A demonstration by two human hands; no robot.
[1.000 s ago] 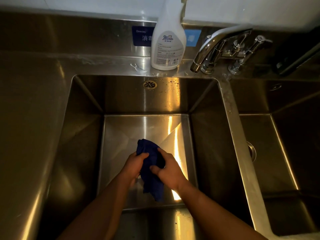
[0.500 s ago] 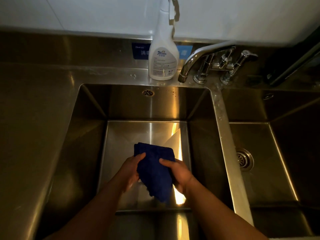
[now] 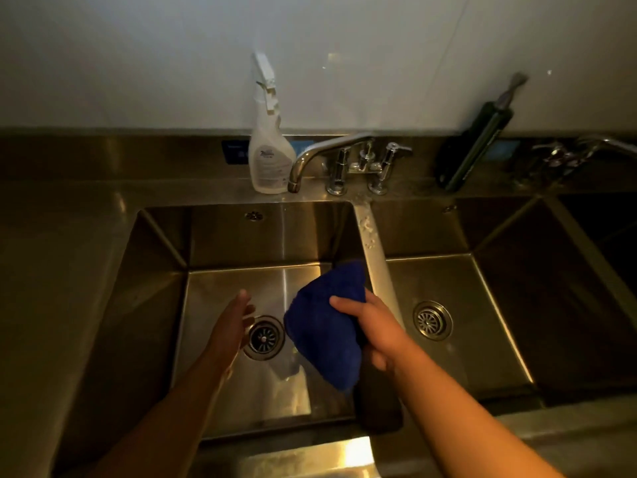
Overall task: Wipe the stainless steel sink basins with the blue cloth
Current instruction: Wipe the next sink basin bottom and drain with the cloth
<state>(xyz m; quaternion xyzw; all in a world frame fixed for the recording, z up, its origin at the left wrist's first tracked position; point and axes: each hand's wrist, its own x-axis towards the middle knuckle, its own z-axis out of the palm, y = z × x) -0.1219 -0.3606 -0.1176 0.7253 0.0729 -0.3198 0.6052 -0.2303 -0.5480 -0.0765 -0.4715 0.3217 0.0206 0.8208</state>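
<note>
The blue cloth (image 3: 327, 326) hangs folded over the right side of the left basin (image 3: 220, 288), held up off the floor of the basin. My right hand (image 3: 374, 326) grips it from the right, thumb on its front face. My left hand (image 3: 231, 322) hovers open beside the left drain (image 3: 264, 338), apart from the cloth, holding nothing. The right basin (image 3: 482, 305) with its own drain (image 3: 432, 320) lies beyond the divider (image 3: 370, 243), which has water drops on it.
A white spray bottle (image 3: 270, 150) stands on the back ledge next to the chrome faucet (image 3: 344, 160), whose spout points over the left basin. A dark bottle-like object (image 3: 472, 150) leans against the wall at the right. A second faucet (image 3: 579, 150) shows at far right.
My left hand let go of the cloth and moved left. My right hand carried the cloth up and to the right. The view pulled back, showing the left drain and more wall.
</note>
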